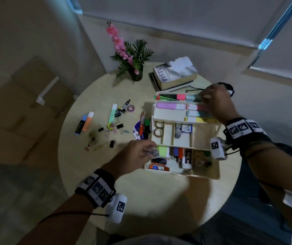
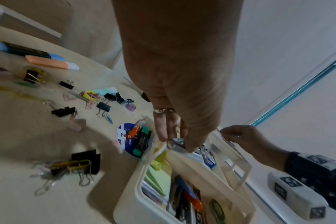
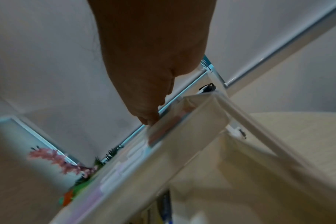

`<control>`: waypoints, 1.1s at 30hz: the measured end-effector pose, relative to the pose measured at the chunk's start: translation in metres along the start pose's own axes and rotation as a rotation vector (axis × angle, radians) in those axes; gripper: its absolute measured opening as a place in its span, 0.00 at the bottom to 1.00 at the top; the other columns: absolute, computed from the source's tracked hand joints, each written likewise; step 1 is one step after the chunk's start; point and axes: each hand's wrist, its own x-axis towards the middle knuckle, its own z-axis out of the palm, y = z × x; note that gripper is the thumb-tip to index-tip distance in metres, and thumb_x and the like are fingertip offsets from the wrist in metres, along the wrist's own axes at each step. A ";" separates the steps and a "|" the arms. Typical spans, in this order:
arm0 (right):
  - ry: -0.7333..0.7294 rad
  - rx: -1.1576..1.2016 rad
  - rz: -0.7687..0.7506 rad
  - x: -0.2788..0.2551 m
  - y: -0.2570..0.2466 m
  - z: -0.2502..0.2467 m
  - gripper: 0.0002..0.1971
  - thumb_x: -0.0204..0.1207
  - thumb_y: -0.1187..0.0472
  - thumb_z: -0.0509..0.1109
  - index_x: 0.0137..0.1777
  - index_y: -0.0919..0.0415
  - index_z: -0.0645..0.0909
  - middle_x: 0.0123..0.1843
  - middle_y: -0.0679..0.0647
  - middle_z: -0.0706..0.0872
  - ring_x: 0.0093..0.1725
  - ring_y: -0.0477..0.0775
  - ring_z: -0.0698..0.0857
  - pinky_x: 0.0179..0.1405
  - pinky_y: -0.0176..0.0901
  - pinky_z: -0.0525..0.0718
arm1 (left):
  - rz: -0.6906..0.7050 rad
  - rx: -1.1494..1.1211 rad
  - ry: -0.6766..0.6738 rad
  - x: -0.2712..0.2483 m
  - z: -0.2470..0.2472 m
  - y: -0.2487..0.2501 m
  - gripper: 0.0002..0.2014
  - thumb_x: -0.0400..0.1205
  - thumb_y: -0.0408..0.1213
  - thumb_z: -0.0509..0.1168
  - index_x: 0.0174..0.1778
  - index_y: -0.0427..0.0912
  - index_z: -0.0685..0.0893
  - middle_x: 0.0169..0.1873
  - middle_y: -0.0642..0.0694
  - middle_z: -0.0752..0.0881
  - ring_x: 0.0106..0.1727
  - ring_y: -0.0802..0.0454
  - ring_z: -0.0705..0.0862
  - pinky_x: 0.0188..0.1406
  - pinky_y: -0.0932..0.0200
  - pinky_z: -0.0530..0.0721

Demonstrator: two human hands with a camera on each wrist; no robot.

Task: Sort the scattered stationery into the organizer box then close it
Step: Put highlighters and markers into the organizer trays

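The cream organizer box stands open on the right of the round table, its tiered trays holding highlighters, tape rolls, pens and glue. My left hand hovers over the box's near left corner and pinches a small silvery clip between thumb and fingers. My right hand reaches to the far upper tray and pinches its rim. Left of the box, highlighters, black binder clips, paper clips and a tape roll lie scattered.
An orange and a green pen lie on a round blue disc against the box's left side. Stacked books and a potted flower stand at the table's far edge. Cardboard boxes sit on the floor at the left.
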 end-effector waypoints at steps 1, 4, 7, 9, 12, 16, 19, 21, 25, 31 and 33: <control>0.025 0.037 0.001 -0.005 -0.003 -0.004 0.06 0.77 0.66 0.78 0.53 0.61 0.93 0.53 0.64 0.89 0.53 0.69 0.83 0.55 0.62 0.82 | -0.002 0.003 0.013 0.001 0.005 0.004 0.17 0.83 0.31 0.76 0.68 0.43 0.87 0.54 0.52 0.91 0.53 0.65 0.90 0.48 0.68 0.89; 0.044 0.182 -0.027 -0.030 -0.018 -0.024 0.06 0.81 0.66 0.76 0.54 0.62 0.91 0.50 0.56 0.89 0.48 0.55 0.85 0.51 0.47 0.83 | -0.002 -0.037 0.042 0.008 0.022 0.016 0.19 0.82 0.34 0.77 0.68 0.46 0.84 0.53 0.51 0.91 0.47 0.53 0.91 0.46 0.56 0.92; -0.107 0.279 -0.059 -0.066 -0.028 -0.039 0.05 0.83 0.62 0.76 0.56 0.60 0.92 0.49 0.49 0.90 0.42 0.48 0.86 0.45 0.36 0.83 | 0.028 -0.064 -0.011 0.018 0.040 0.028 0.17 0.83 0.34 0.77 0.66 0.45 0.84 0.54 0.55 0.91 0.48 0.54 0.91 0.46 0.57 0.91; -0.223 0.263 -0.095 -0.089 -0.024 -0.041 0.05 0.83 0.61 0.76 0.55 0.58 0.92 0.47 0.48 0.91 0.40 0.48 0.87 0.43 0.41 0.85 | 0.031 -0.049 -0.060 0.027 0.051 0.031 0.15 0.83 0.34 0.76 0.65 0.44 0.86 0.55 0.56 0.91 0.48 0.56 0.91 0.45 0.57 0.91; -0.316 0.243 -0.066 -0.117 -0.007 -0.041 0.05 0.83 0.61 0.76 0.55 0.57 0.92 0.47 0.49 0.92 0.40 0.48 0.88 0.43 0.47 0.88 | -0.008 -0.017 -0.104 0.038 0.067 0.025 0.14 0.83 0.34 0.76 0.65 0.45 0.86 0.55 0.54 0.91 0.48 0.55 0.91 0.47 0.49 0.93; -0.314 0.252 0.017 -0.143 0.007 -0.043 0.05 0.83 0.62 0.76 0.55 0.57 0.92 0.47 0.47 0.92 0.41 0.48 0.88 0.44 0.48 0.88 | -0.047 0.036 -0.171 0.047 0.087 0.011 0.12 0.82 0.34 0.77 0.60 0.47 0.86 0.51 0.54 0.92 0.46 0.54 0.91 0.46 0.45 0.92; -0.378 0.266 0.003 -0.159 0.006 -0.034 0.05 0.83 0.63 0.76 0.55 0.57 0.91 0.47 0.47 0.92 0.41 0.48 0.88 0.45 0.48 0.88 | -0.084 0.165 -0.217 0.050 0.102 0.005 0.14 0.80 0.37 0.78 0.59 0.51 0.87 0.48 0.54 0.91 0.47 0.56 0.90 0.49 0.48 0.92; -0.451 0.253 -0.027 -0.169 0.002 -0.026 0.07 0.82 0.65 0.76 0.55 0.55 0.91 0.47 0.47 0.92 0.41 0.47 0.87 0.44 0.48 0.88 | -0.095 0.230 -0.232 0.051 0.111 0.003 0.13 0.79 0.37 0.78 0.59 0.50 0.88 0.49 0.53 0.92 0.46 0.57 0.89 0.50 0.51 0.91; -0.518 0.223 -0.052 -0.178 -0.011 -0.013 0.09 0.79 0.68 0.77 0.54 0.55 0.92 0.48 0.48 0.93 0.40 0.45 0.85 0.42 0.35 0.82 | -0.130 0.332 -0.235 0.057 0.118 0.000 0.09 0.78 0.40 0.80 0.51 0.55 0.90 0.42 0.58 0.92 0.43 0.59 0.89 0.48 0.51 0.93; -0.591 0.209 -0.088 -0.175 -0.028 0.000 0.10 0.78 0.67 0.73 0.48 0.48 0.88 0.43 0.43 0.89 0.38 0.46 0.85 0.38 0.48 0.86 | -0.153 0.397 -0.280 0.059 0.120 0.015 0.18 0.83 0.22 0.67 0.58 0.47 0.94 0.59 0.45 0.92 0.60 0.45 0.90 0.56 0.55 0.87; -0.602 0.201 -0.108 -0.173 -0.041 0.001 0.08 0.78 0.63 0.73 0.49 0.47 0.88 0.43 0.45 0.90 0.37 0.47 0.85 0.38 0.52 0.86 | -0.153 0.382 -0.272 0.053 0.119 0.016 0.21 0.83 0.20 0.65 0.64 0.46 0.92 0.65 0.44 0.90 0.65 0.43 0.87 0.57 0.56 0.83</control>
